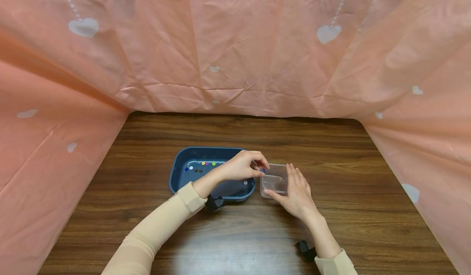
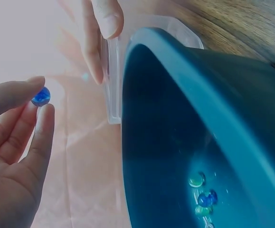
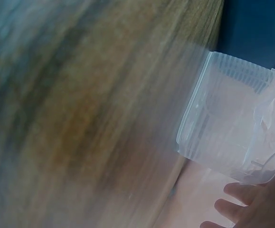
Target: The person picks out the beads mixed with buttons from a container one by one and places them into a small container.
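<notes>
My left hand (image 1: 241, 165) reaches over the right rim of a blue plastic tub (image 1: 174, 160). Between thumb and fingertips it pinches a small, shiny blue glass marble (image 2: 41, 96), near the left edge of a clear plastic container (image 1: 274, 195). My right hand (image 1: 299, 195) rests against that container, its fingers straight along the right side and its thumb at the near rim. Several small pieces lie on the tub's floor, among them a yellow one (image 1: 203, 163), a white one (image 1: 245, 182) and a dark blue one (image 1: 186, 169).
Tub and container stand side by side on a brown wooden table (image 1: 312, 140). A pink curtain (image 1: 235, 54) with white hearts surrounds the back and sides. Black wrist-worn devices (image 1: 214, 204) sit under both forearms.
</notes>
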Motion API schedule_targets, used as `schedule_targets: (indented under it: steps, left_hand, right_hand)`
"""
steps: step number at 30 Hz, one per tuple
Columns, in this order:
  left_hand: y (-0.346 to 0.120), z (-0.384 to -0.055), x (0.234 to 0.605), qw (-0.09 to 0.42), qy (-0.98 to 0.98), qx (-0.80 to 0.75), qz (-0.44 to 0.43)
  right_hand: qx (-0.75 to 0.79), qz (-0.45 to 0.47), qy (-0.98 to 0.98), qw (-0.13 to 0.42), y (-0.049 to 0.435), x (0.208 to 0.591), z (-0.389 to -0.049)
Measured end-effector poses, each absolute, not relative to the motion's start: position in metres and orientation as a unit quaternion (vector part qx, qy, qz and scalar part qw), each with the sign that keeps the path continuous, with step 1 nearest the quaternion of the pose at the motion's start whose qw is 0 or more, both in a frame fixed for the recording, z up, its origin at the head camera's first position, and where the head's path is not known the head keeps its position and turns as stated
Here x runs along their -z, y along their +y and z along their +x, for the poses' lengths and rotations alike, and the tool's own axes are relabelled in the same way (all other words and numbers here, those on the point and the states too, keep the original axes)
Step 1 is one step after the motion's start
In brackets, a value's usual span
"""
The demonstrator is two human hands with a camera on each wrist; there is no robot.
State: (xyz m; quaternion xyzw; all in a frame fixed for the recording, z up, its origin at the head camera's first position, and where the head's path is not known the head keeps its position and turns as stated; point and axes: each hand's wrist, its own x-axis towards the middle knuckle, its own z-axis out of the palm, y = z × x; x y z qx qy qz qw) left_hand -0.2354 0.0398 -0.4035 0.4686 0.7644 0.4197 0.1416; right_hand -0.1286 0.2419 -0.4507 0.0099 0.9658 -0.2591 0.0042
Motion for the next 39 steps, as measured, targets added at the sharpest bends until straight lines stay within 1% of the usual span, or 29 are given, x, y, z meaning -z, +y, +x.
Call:
schedule_targets:
  steps: [13,27,39]
  left_hand:
    - [0.058,-0.237,0.402,0.154,0.768,-0.420,0.458]
    - [0.075,-0.236,0.413,0.160,0.773,-0.409,0.457]
    - [0.077,-0.237,0.417,0.148,0.782,-0.408,0.447]
  right_hand:
    - [0.254,0.008,0.967,0.004,0.242,0.452,-0.129]
    - [0.254,0.006,0.967,0.001,0.242,0.454,-0.128]
    - [0.253,0.009,0.967,0.007,0.242,0.452,-0.129]
